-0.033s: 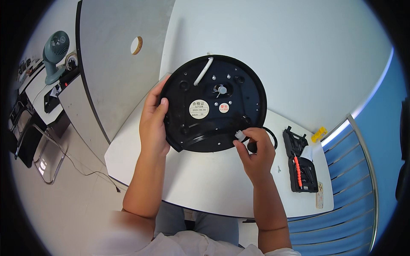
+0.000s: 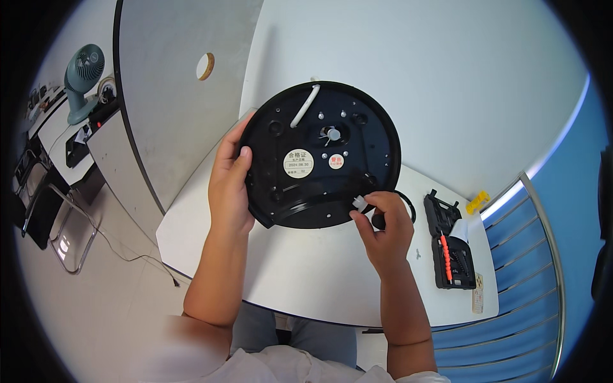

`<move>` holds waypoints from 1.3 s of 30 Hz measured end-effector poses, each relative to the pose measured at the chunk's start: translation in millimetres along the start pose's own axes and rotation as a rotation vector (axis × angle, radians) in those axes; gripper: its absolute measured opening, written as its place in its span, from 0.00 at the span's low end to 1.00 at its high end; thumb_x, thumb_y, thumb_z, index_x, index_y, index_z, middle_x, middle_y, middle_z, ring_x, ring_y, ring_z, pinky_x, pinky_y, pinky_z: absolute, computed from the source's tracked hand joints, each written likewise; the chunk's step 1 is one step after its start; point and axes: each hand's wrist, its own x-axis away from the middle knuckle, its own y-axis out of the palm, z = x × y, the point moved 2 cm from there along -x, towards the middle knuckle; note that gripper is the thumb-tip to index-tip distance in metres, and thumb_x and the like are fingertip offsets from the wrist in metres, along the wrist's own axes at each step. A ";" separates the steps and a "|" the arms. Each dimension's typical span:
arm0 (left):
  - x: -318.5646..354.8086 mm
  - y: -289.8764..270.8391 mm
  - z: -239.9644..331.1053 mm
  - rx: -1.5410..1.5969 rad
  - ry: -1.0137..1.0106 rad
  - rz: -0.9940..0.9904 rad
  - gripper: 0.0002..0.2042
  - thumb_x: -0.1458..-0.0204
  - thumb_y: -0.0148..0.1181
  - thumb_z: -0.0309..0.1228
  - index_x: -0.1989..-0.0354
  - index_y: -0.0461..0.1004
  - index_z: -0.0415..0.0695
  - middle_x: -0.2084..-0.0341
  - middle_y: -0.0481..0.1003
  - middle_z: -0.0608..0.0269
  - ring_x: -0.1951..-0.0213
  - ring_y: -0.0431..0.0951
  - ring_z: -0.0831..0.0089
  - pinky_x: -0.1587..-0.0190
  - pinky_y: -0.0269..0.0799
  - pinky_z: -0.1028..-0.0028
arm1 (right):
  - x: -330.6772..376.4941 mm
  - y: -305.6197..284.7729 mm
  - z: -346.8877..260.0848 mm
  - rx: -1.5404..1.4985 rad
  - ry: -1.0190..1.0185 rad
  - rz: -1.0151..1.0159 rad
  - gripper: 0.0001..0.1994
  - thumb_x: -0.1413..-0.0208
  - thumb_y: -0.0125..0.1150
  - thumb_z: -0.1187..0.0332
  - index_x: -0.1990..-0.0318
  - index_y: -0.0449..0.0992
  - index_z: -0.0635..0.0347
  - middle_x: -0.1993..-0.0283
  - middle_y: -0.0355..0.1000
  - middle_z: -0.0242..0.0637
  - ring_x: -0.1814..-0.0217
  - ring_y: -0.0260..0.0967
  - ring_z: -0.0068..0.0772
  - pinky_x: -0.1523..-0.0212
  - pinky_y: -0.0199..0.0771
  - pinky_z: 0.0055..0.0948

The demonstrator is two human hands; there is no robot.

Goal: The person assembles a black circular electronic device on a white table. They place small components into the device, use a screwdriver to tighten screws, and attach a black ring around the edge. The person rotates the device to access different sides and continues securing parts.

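The left hand (image 2: 228, 185) grips a round black base (image 2: 318, 140) at its left rim over the white worktop (image 2: 300, 268). The right hand (image 2: 391, 228) has its fingers pinched narrowly on a white connector (image 2: 360, 203). Room lies between the forearms, to the near edge; an open toolcase (image 2: 456, 273) sits rightward, apart.

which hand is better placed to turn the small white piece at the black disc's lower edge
Probably the right hand: it pinches the white piece, while the left hand grips the black disc at its left edge.
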 end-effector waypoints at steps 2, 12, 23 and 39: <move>0.0 -3.5 -0.9 0.032 0.003 -0.001 0.19 0.39 0.43 0.26 0.38 0.61 0.38 0.42 0.66 0.56 0.42 0.69 0.69 0.40 0.66 0.70 | -5.2 -0.7 -2.8 0.046 -0.050 -0.009 0.18 0.61 0.74 0.73 0.61 0.74 0.59 0.65 0.74 0.38 0.68 0.70 0.35 0.72 0.71 0.27; 0.2 -3.2 -5.3 -0.005 0.021 0.025 0.18 0.37 0.41 0.27 0.40 0.62 0.39 0.45 0.68 0.55 0.45 0.71 0.71 0.42 0.69 0.72 | -35.5 -23.2 16.2 -0.189 0.086 0.190 0.16 0.59 0.75 0.72 0.68 0.69 0.57 0.69 0.68 0.30 0.73 0.57 0.16 0.75 0.55 0.17; -6.2 -10.7 -12.9 0.002 0.049 0.024 0.19 0.38 0.46 0.31 0.40 0.61 0.39 0.46 0.69 0.56 0.45 0.72 0.70 0.44 0.71 0.71 | -37.9 3.3 51.7 -1.130 0.540 0.365 0.07 0.42 0.55 0.70 0.60 0.65 0.59 0.70 0.63 0.31 0.73 0.58 0.18 0.77 0.57 0.17; -19.0 -23.6 -20.7 0.011 0.185 -0.197 0.31 0.44 0.45 0.42 0.35 0.55 0.36 0.39 0.64 0.50 0.38 0.65 0.62 0.35 0.58 0.65 | -25.3 20.3 70.8 -1.557 0.464 0.229 0.06 0.38 0.46 0.61 0.62 0.65 0.51 0.70 0.61 0.29 0.72 0.56 0.20 0.75 0.58 0.19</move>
